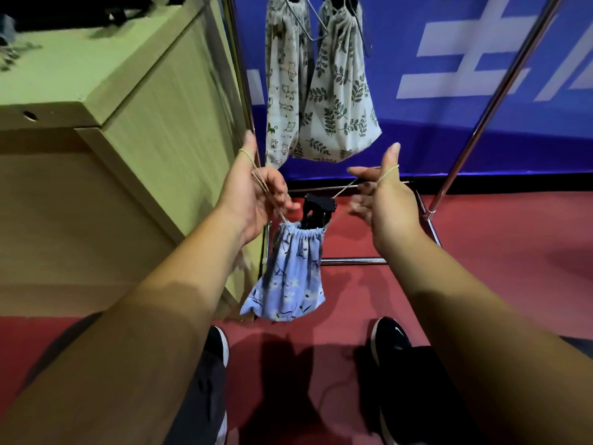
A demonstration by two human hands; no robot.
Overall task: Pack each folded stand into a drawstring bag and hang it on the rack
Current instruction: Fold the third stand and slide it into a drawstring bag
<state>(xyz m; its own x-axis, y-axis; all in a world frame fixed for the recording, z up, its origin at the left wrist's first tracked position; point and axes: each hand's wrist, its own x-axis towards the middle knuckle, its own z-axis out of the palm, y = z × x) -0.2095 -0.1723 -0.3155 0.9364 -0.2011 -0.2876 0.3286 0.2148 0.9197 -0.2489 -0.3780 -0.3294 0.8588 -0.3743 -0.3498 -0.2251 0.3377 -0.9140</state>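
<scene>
Step in hand: closing the bag. Not yet hung.

- Blue bag [288, 277] hangs in mid-air between both hands, near centre, off the red floor [497, 268] and just right of the wooden cabinet [144, 130].
- Black folded stand [316, 210] sits inside, its top poking out of the gathered mouth. Mouth is puckered but not fully cinched.
- Left hand [256, 194]: drawstring [260, 179] looped over the thumb, fingers curled in around the cord where it runs down to the bag.
- Right hand [385, 203]: other end of the cord hooked over the thumb, fingers spread and mostly straight, not clasping. Cord taut on both sides.
- Rack [500, 91] stands far, against the blue wall. Two bags hang on it already: cat-print bag [284, 85] at left, leaf-print bag [340, 101] touching it on the right.

Judgement: the pull apart needs finishing so the mouth closes around or over the stand top. Next move then calls for gathering both cord loops into one hand, lifting, and hooking them onto a free hanger up on the rack, to the right of the leaf-print bag. Hangers sit at the top edge, barely in view.
</scene>
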